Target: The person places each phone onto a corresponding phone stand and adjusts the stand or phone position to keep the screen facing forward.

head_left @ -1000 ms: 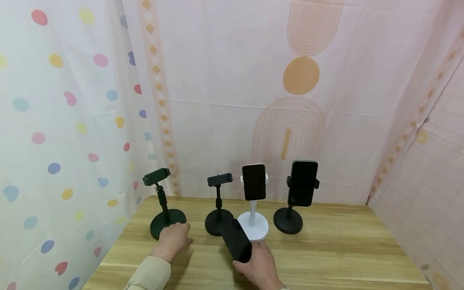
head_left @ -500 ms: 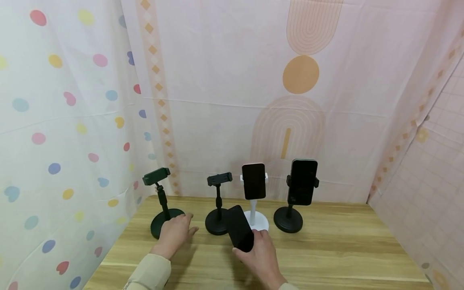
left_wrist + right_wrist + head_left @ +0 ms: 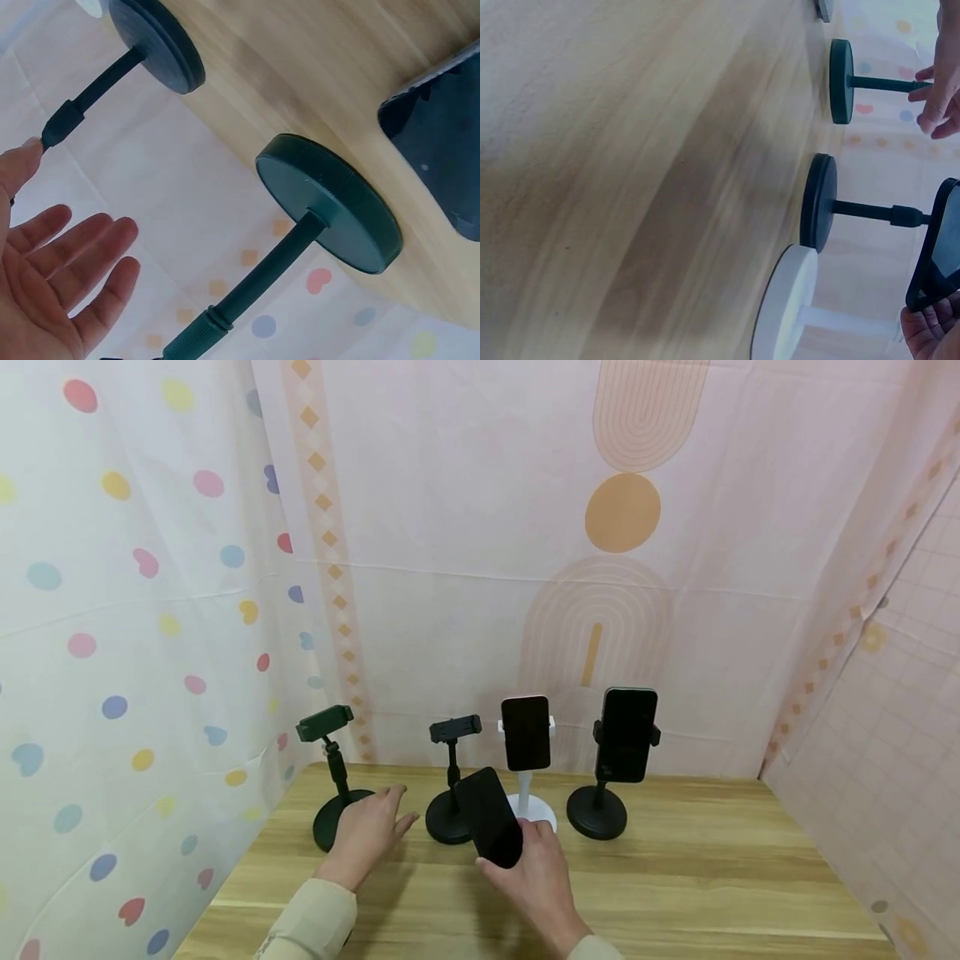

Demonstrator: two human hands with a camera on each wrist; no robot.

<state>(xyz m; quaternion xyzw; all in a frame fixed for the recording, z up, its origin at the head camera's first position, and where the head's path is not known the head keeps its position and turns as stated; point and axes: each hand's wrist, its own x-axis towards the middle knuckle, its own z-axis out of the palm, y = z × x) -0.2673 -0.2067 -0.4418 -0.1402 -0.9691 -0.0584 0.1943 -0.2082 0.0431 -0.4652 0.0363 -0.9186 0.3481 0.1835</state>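
My right hand (image 3: 538, 870) grips a black smartphone (image 3: 489, 817) by its lower end, thumb on one side and fingers on the other. The phone is tilted above the table, in front of a black phone stand (image 3: 455, 730) whose clamp is bare. My left hand (image 3: 365, 832) hovers with fingers spread and holds nothing, overlapping the base of a dark green phone stand (image 3: 339, 764) in the head view. That green stand's clamp is bare too. In the left wrist view another dark phone (image 3: 442, 142) lies on the table beyond the green base.
A white stand (image 3: 524, 793) holds an upright phone (image 3: 527, 733). To its right a second black stand (image 3: 597, 814) holds a larger phone (image 3: 628, 735). All stand on a wooden table (image 3: 712, 868) before a patterned curtain (image 3: 450, 635), with a dotted curtain (image 3: 172, 677) at left.
My right hand has raised the phone up and away from me, from low over the table toward the black stand. My left hand has shifted slightly right and its fingers have spread.
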